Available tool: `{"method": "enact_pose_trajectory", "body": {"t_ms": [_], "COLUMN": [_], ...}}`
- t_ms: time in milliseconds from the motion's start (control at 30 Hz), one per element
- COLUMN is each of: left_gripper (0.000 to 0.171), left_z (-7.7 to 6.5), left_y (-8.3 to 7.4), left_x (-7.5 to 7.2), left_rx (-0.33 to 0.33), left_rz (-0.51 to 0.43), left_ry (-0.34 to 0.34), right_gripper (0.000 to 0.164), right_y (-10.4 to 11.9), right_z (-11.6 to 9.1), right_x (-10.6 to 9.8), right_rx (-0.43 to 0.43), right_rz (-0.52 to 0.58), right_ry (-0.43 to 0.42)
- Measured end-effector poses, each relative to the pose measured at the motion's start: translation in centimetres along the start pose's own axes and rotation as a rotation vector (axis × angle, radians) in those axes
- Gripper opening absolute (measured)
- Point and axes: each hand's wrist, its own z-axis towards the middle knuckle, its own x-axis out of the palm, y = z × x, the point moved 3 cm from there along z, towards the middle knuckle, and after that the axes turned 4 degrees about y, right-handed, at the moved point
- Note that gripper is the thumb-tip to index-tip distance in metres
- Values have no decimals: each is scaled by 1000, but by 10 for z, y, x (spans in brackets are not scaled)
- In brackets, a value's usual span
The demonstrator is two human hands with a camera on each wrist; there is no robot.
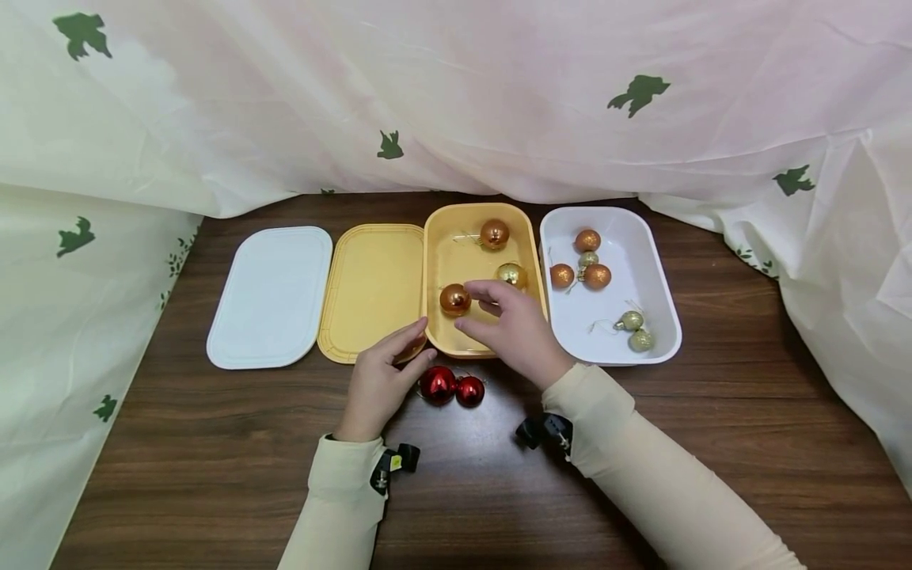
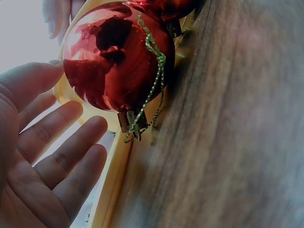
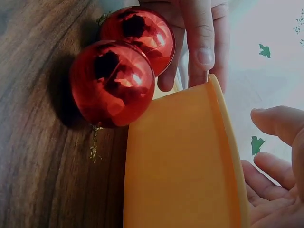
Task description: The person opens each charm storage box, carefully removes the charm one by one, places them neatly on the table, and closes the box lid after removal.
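My right hand (image 1: 520, 328) is over the yellow box (image 1: 456, 261), thumb and fingers apart. Its fingertips are right at a shiny copper Christmas bauble (image 1: 454, 300) in the front left of the box. Another copper bauble (image 1: 495, 233) sits at the back, and a gold bauble (image 1: 510, 273) lies partly behind this hand. My left hand (image 1: 378, 384) is at the box's front left corner, fingers loosely extended and empty. Beside its thumb, a larger red bauble (image 1: 438, 385) and a smaller red bauble (image 1: 470, 391) lie on the table in front of the box.
To the right stands a white box (image 1: 613, 309) with several glittery orange and pale gold baubles. Left of the yellow box lie a yellow lid (image 1: 374, 285) and a white lid (image 1: 271, 297). A curtain (image 1: 484, 95) with green bird shapes hangs behind the dark wooden table (image 1: 214, 443).
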Motion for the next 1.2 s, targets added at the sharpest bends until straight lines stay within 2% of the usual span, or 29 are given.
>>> {"method": "enact_pose_trajectory", "body": {"t_ms": [400, 700, 900, 1200], "left_gripper": [44, 44, 44, 44], "left_z": [-2, 1, 0, 0], "left_y": [1, 1, 2, 1], "left_x": [-1, 0, 0, -1], "left_rx": [-3, 9, 6, 0], "left_rz": [8, 10, -3, -6], "left_ry": [-3, 2, 5, 6], "right_gripper": [56, 57, 61, 59], "right_y": [0, -1, -1, -11], "right_z": [17, 27, 35, 43], "right_x": [8, 13, 17, 22], "right_rx": [92, 91, 107, 195], "right_rz": [-170, -249, -304, -396], "right_ry": [60, 61, 123, 211]}}
